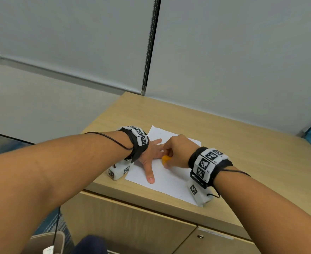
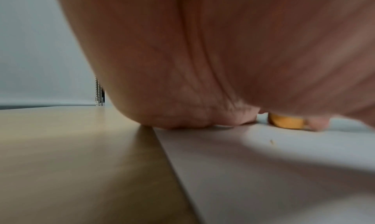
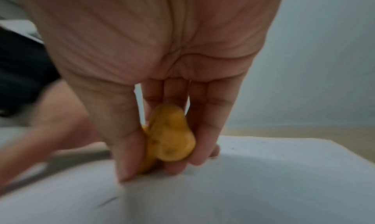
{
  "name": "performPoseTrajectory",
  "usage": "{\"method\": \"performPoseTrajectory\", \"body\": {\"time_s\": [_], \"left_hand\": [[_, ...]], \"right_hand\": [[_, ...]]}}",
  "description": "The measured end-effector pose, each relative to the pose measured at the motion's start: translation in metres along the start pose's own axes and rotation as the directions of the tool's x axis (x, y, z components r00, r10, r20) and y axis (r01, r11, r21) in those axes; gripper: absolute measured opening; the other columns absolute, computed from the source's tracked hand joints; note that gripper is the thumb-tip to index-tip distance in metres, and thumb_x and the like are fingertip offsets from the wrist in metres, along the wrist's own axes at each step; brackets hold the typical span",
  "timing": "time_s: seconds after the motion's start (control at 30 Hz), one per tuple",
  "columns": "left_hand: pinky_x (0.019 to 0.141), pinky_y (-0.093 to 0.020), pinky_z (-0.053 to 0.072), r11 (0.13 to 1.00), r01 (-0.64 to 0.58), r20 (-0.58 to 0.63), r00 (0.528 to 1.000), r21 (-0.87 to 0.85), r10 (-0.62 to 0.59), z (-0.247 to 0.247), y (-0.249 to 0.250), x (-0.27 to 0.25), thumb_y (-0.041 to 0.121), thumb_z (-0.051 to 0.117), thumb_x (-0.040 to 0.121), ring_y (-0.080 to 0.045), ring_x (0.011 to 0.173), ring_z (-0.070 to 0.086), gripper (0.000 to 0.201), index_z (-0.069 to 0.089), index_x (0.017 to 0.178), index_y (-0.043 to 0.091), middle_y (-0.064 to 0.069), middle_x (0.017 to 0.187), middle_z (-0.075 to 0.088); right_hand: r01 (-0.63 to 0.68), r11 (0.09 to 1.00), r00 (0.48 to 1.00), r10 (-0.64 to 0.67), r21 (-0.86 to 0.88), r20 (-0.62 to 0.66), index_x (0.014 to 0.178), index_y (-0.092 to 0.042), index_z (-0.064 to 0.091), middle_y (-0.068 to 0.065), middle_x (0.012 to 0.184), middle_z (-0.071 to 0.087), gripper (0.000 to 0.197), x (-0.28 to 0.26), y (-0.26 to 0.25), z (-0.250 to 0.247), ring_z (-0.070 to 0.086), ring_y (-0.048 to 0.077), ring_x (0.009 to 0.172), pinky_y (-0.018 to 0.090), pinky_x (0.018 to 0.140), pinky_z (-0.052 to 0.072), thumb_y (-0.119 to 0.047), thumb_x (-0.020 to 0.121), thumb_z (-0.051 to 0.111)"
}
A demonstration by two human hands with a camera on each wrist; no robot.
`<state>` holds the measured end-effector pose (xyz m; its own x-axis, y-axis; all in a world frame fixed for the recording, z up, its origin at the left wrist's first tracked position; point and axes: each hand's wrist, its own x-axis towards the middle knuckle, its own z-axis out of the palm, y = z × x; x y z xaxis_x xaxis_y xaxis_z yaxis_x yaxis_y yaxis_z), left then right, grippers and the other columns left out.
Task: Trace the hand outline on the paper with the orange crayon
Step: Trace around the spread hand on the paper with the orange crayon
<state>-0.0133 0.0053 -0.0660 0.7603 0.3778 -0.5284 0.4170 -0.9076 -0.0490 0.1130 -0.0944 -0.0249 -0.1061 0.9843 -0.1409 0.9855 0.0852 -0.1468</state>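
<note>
The left hand [image 1: 152,153] lies flat, palm down, on the sheet of paper [image 1: 169,178], fingers straight and spread, thumb stretched toward the person; it holds nothing. The right hand [image 1: 178,151] sits just beside it, on the thumb side, fingers curled down round the orange crayon [image 1: 166,159], which the thumb pins against the fingertips. In the right wrist view the crayon [image 3: 170,136] is a stubby, lumpy piece, not a slim stick; it stands nearly upright between the thumb [image 3: 123,140] and the fingers [image 3: 207,131], its long axis running from the palm down to the paper [image 3: 243,187], lower end hidden behind the fingertips at the sheet. That view is blurred, so which end is the tip cannot be told. From the left wrist view, the crayon [image 2: 288,123] shows low beyond the heel of the left hand [image 2: 202,59], against the paper [image 2: 263,163].

The paper lies under both hands on a light wooden desk [image 1: 242,143], one corner pointing away from the person. Each wrist carries a black band with black-and-white square markers: left wristband [image 1: 138,138], right wristband [image 1: 208,162]. A grey partition wall [image 1: 224,61] rises beyond the hands, behind the desk.
</note>
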Motion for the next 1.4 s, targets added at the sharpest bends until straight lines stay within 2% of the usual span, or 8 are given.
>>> {"method": "performPoseTrajectory", "body": {"time_s": [0.13,0.33,0.57,0.67,0.77,0.93,1.23,1.4], "left_hand": [[0.114,-0.052,-0.015,0.999,-0.027,-0.018,0.999,-0.021,0.026,-0.002,0.004,-0.006,0.065,0.075,0.072,-0.027,0.148,-0.026,0.116,0.003,0.157,0.033,0.006,0.165,-0.011],[0.116,-0.065,-0.007,1.0,0.019,0.012,1.0,-0.017,-0.019,-0.001,0.0,-0.001,0.074,0.074,0.063,-0.03,0.145,-0.03,0.123,-0.005,0.153,0.047,0.005,0.159,-0.032],[0.114,-0.059,-0.013,0.999,-0.012,-0.007,1.0,-0.032,0.012,0.0,0.001,-0.005,0.074,0.074,0.063,-0.029,0.146,-0.029,0.124,0.001,0.156,0.038,0.009,0.164,-0.014],[0.116,-0.063,-0.008,0.999,0.002,-0.009,1.0,-0.05,-0.003,-0.002,0.003,-0.007,0.07,0.075,0.067,-0.029,0.146,-0.029,0.118,0.002,0.156,0.041,0.006,0.162,-0.026],[0.116,-0.065,-0.005,0.999,0.027,-0.006,1.0,-0.038,-0.027,0.0,0.001,-0.004,0.074,0.075,0.062,-0.029,0.146,-0.029,0.127,-0.009,0.153,0.045,0.005,0.159,-0.033],[0.112,-0.049,-0.018,0.999,-0.008,-0.003,1.0,-0.033,0.008,-0.003,0.005,-0.009,0.066,0.071,0.075,-0.027,0.147,-0.027,0.111,0.003,0.157,0.035,0.005,0.165,-0.014],[0.116,-0.064,-0.007,0.999,0.02,0.015,1.0,-0.032,-0.02,0.0,0.0,-0.002,0.076,0.073,0.062,-0.028,0.144,-0.033,0.123,-0.005,0.153,0.047,0.006,0.157,-0.036],[0.116,-0.061,-0.013,0.999,0.002,-0.009,1.0,-0.05,-0.002,0.004,-0.002,-0.001,0.072,0.073,0.067,-0.028,0.145,-0.031,0.119,-0.001,0.155,0.043,0.01,0.163,-0.021]], "right_hand": [[0.048,0.997,0.999,-0.047,-0.066,0.004,0.081,-0.018,0.07,-0.002,0.076,0.067,0.009,0.001,-0.004,0.003,0.065,0.021,0.075,0.032,0.064,0.054,-0.025,0.079,0.075],[0.154,0.988,0.972,-0.147,-0.025,0.181,0.082,-0.019,0.074,-0.012,0.07,0.061,0.019,-0.021,-0.009,0.003,0.057,0.007,0.069,0.021,0.064,0.047,-0.027,0.073,0.088],[0.056,0.994,0.998,-0.057,-0.09,-0.011,0.08,-0.017,0.07,0.0,0.076,0.068,0.007,0.001,-0.003,0.004,0.065,0.023,0.074,0.032,0.065,0.057,-0.025,0.08,0.071],[0.129,0.99,0.986,-0.123,-0.055,0.109,0.08,-0.02,0.072,-0.011,0.07,0.061,0.01,-0.013,-0.007,0.007,0.058,0.01,0.068,0.023,0.06,0.046,-0.025,0.077,0.081],[0.165,0.986,0.959,-0.156,-0.019,0.235,0.083,-0.019,0.076,-0.012,0.073,0.065,0.02,-0.019,-0.009,0.004,0.062,0.009,0.073,0.024,0.068,0.053,-0.027,0.071,0.089],[0.078,0.995,0.994,-0.073,-0.06,0.086,0.083,-0.019,0.076,-0.004,0.079,0.072,0.015,0.006,-0.003,-0.007,0.067,0.016,0.078,0.027,0.067,0.054,-0.027,0.073,0.085],[0.189,0.982,0.953,-0.18,-0.012,0.245,0.085,-0.019,0.077,-0.008,0.077,0.07,0.022,-0.018,-0.011,0.005,0.059,0.006,0.07,0.022,0.068,0.051,-0.031,0.072,0.089],[0.087,0.995,0.993,-0.084,-0.041,0.088,0.082,-0.02,0.076,-0.008,0.075,0.068,0.015,0.004,0.0,-0.005,0.066,0.015,0.076,0.029,0.066,0.054,-0.029,0.073,0.084]]}}
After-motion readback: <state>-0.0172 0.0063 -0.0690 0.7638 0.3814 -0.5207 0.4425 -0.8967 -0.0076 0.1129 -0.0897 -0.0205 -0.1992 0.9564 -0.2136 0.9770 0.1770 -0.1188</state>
